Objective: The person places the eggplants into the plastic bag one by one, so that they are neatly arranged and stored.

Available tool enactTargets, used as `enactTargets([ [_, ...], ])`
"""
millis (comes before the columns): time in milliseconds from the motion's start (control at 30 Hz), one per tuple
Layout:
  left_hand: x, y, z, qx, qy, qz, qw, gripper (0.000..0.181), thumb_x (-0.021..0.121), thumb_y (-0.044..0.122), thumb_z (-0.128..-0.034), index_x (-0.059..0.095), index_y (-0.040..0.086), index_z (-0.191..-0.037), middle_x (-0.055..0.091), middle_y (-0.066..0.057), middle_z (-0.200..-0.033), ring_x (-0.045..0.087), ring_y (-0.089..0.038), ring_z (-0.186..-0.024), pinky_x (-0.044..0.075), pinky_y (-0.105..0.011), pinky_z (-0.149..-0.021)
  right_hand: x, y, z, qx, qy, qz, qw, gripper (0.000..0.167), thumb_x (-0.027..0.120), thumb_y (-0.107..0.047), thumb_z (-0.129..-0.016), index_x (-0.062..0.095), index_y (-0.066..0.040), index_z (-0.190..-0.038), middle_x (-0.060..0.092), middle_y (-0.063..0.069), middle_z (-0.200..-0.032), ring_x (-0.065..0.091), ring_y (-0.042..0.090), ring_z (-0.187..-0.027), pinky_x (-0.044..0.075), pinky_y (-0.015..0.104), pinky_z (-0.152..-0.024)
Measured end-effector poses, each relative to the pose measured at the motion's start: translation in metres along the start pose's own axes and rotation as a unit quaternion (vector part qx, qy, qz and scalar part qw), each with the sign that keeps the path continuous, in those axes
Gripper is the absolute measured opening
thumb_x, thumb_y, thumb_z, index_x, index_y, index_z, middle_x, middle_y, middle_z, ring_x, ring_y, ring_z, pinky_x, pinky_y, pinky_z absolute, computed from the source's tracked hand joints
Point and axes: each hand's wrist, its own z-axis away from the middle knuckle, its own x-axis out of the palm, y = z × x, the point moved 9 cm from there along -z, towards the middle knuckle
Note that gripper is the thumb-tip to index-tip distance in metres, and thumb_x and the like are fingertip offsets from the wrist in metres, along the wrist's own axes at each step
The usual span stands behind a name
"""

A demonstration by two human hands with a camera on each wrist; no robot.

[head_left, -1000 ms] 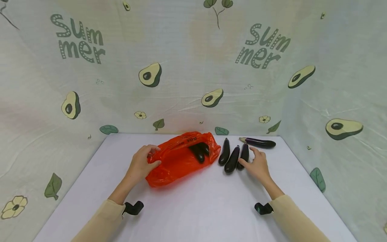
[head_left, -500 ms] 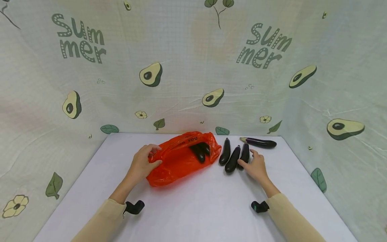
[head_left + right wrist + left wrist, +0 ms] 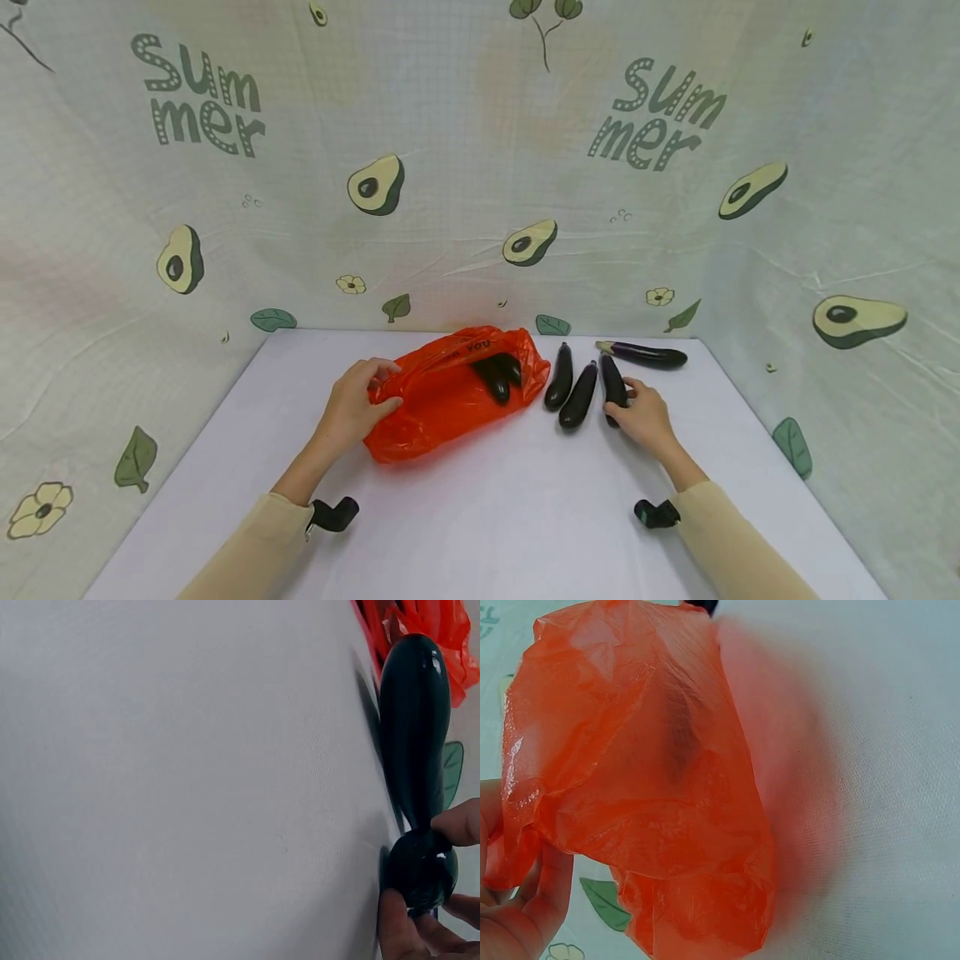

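A red plastic bag [image 3: 435, 417] lies on its side at centre-left, its mouth facing up and right, with dark eggplants [image 3: 492, 381] inside. My left hand [image 3: 351, 408] pinches the bag's left rim; in the left wrist view its fingers [image 3: 551, 892] curl at the film. Right of the bag, my right hand [image 3: 647, 417] grips the lower end of an eggplant [image 3: 613, 385] lying on the table. The right wrist view shows thumb and fingers around that eggplant's rounded end [image 3: 421, 871]. Beside it lie two more eggplants, one [image 3: 578, 397] nearer and another [image 3: 558, 379] by the bag.
A longer eggplant [image 3: 647, 355] lies crosswise near the back right of the white table [image 3: 495, 525]. Patterned cloth [image 3: 450, 125] hangs behind and along both sides. A small black device is strapped to each wrist.
The eggplant at my right hand has shifted slightly right, away from its neighbour, and its lower end has swung right. My right hand moved right with it. The left hand and bag stay put.
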Motion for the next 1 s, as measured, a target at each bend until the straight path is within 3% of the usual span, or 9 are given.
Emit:
enactTargets([
  [300,0.001,-0.001,-0.001,-0.001,-0.001,-0.005,1.0,0.05,0.085,0.004,-0.0887,0.063,0.014,-0.132,0.064,-0.009,-0.118,0.06,-0.029,-0.109,0.064,-0.045,-0.089,-0.012,0.006,0.003,-0.009,-0.033,0.024,0.9991,0.072,0.074,-0.021,-0.092,0.046,0.012,-0.15,0.063,0.039,-0.129,0.059,0.053,-0.121,0.049,0.063,-0.102],
  [567,0.0,-0.001,0.0,-0.001,0.0,0.0,1.0,0.05,0.085,0.004,-0.0892,0.063,0.013,-0.133,0.064,-0.01,-0.119,0.061,-0.029,-0.11,0.064,-0.046,-0.089,-0.018,0.019,0.002,0.014,-0.077,0.037,0.9962,0.073,0.073,-0.023,-0.094,0.044,0.007,-0.154,0.063,0.038,-0.129,0.064,0.048,-0.114,0.055,0.059,-0.095],
  [767,-0.001,-0.001,0.0,0.0,0.001,-0.001,1.0,0.05,0.085,0.003,-0.0888,0.063,0.012,-0.133,0.063,-0.01,-0.118,0.061,-0.029,-0.109,0.064,-0.046,-0.088,-0.023,0.026,0.005,0.025,-0.082,0.032,0.9958,0.073,0.071,-0.022,-0.094,0.042,0.007,-0.155,0.061,0.039,-0.133,0.063,0.048,-0.115,0.056,0.058,-0.094],
  [1000,0.0,0.0,-0.001,0.002,0.0,0.002,1.0,0.05,0.085,0.004,-0.0889,0.063,0.013,-0.132,0.064,-0.01,-0.119,0.06,-0.029,-0.109,0.063,-0.046,-0.09,-0.036,0.02,0.014,0.01,-0.083,0.001,0.9965,0.072,0.07,-0.021,-0.095,0.042,0.006,-0.156,0.057,0.041,-0.137,0.077,0.027,-0.09,0.064,0.04,-0.079],
])
